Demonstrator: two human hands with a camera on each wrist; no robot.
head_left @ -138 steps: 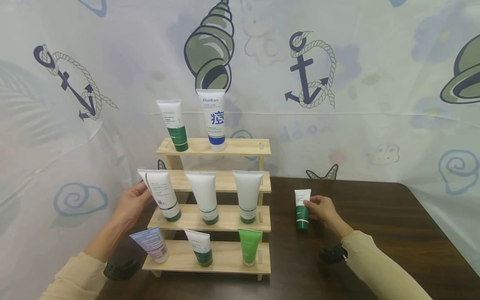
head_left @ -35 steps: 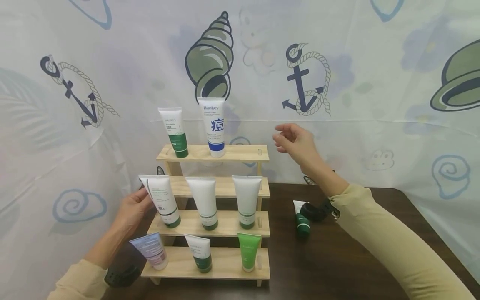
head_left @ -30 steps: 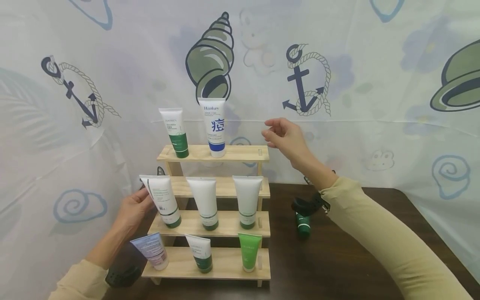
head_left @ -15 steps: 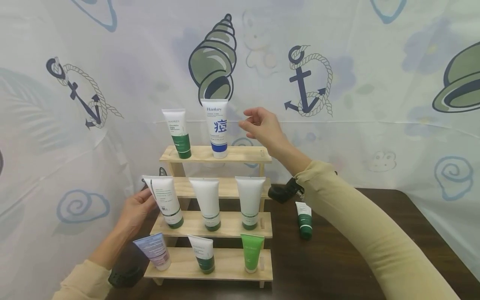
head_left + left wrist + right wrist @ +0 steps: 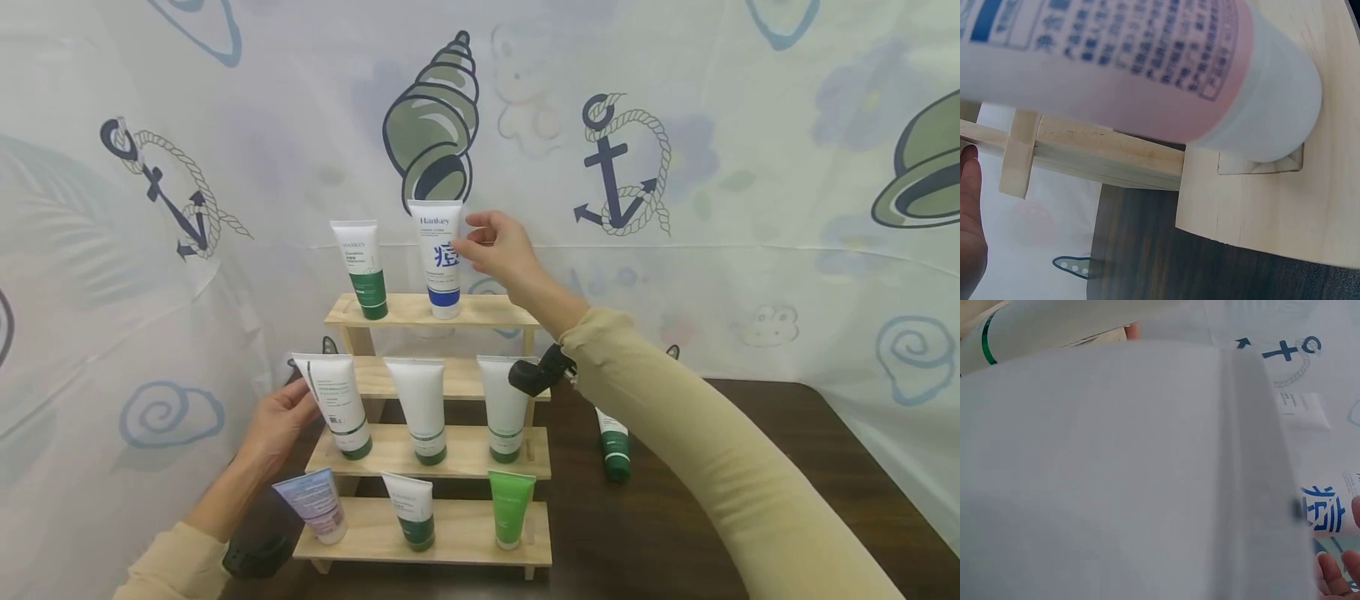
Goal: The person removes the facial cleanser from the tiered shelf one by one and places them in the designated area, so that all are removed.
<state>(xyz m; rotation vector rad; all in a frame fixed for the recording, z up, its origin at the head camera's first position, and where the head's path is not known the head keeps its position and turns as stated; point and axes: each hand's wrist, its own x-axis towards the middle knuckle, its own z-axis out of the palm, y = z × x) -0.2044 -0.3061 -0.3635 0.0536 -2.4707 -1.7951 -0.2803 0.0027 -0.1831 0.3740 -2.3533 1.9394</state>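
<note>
On the top tier of a wooden stepped rack [image 5: 491, 310], a white tube with a blue band [image 5: 437, 275] stands cap-down. My right hand [image 5: 498, 250] is at its right edge, thumb overlapping the front and fingers apart behind; the right wrist view shows thumb and fingers spread around that tube [image 5: 1322, 509]. My left hand [image 5: 277, 425] reaches behind the left white tube [image 5: 333, 400] on the tier below; its fingertips are hidden there. In the left wrist view, that hand [image 5: 969, 231] shows at the edge, a fingertip beside the rack's wooden side [image 5: 1019, 153]. I cannot tell whether it grips.
A white-and-green tube [image 5: 367, 279] shares the top tier. Two more white tubes stand below, and the bottom tier bears a pink-blue tube [image 5: 318, 504], a small white-green one [image 5: 412, 508] and a green one [image 5: 512, 508]. Another tube [image 5: 615, 450] lies on the dark table [image 5: 675, 533].
My right hand has left the tube lying on the table, risen and moved left to the blue-banded tube. My left hand stays at the left white tube.
</note>
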